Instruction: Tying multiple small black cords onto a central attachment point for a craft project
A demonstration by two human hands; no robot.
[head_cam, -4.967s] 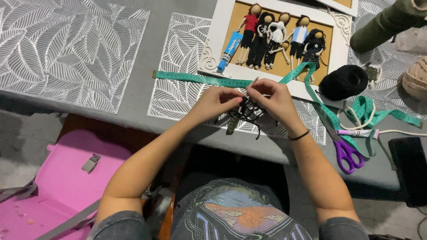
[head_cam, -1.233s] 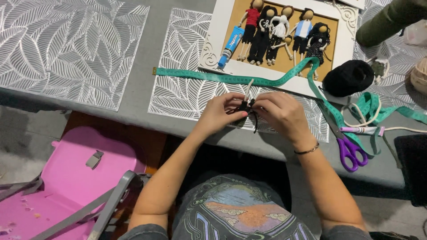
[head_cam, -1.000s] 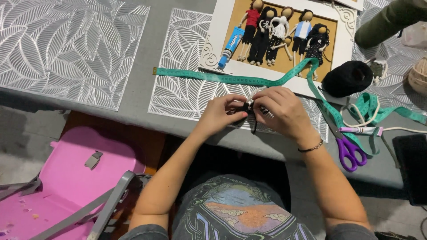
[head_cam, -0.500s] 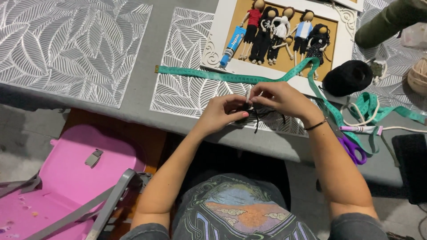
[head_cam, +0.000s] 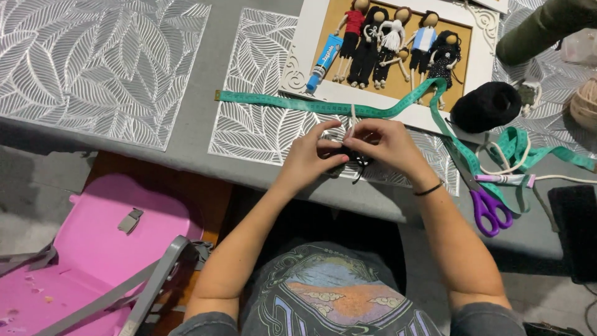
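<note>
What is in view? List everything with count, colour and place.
Placemats: two, silver leaf pattern, on the grey table.
Frame: one, white, five small dolls inside, top centre.
Glue tube: one, blue, on the frame's left side.
Tape measure: one, green, from mid table across to the right.
Yarn ball: one, black, right of the frame.
Scissors: one, purple handles, right table edge.
Chair: one, pink with grey straps, lower left.
Yarn bundle: one, black, between the hands.
Left hand: pinching the bundle.
Right hand: pinching the bundle, black band at the wrist.
</note>
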